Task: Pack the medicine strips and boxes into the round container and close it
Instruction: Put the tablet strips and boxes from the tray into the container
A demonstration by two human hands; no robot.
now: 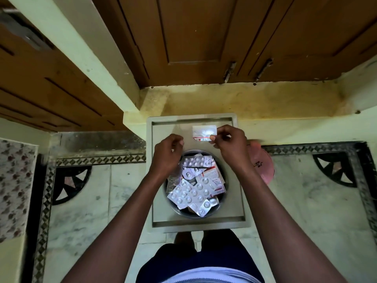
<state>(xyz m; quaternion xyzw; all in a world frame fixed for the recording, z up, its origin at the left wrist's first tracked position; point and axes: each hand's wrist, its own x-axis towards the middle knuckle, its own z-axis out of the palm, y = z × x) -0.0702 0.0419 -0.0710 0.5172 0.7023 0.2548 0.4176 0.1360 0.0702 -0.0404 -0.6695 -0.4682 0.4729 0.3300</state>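
A round metal container (222, 198) stands on a grey square stool (236, 172), filled with several silver blister strips (188, 194) and a red-and-white medicine box (214, 180). My right hand (230, 144) pinches the corner of a small white medicine strip (204, 131) held above the stool's far side, beyond the container. My left hand (167, 154) hovers over the container's far left rim with its fingers curled; whether it holds anything is hidden.
A pink round lid (263, 164) lies on the floor to the right of the stool, partly behind my right forearm. Brown wooden cupboard doors (204, 37) and a yellow ledge (244, 101) stand beyond. Patterned marble floor (306, 190) surrounds the stool.
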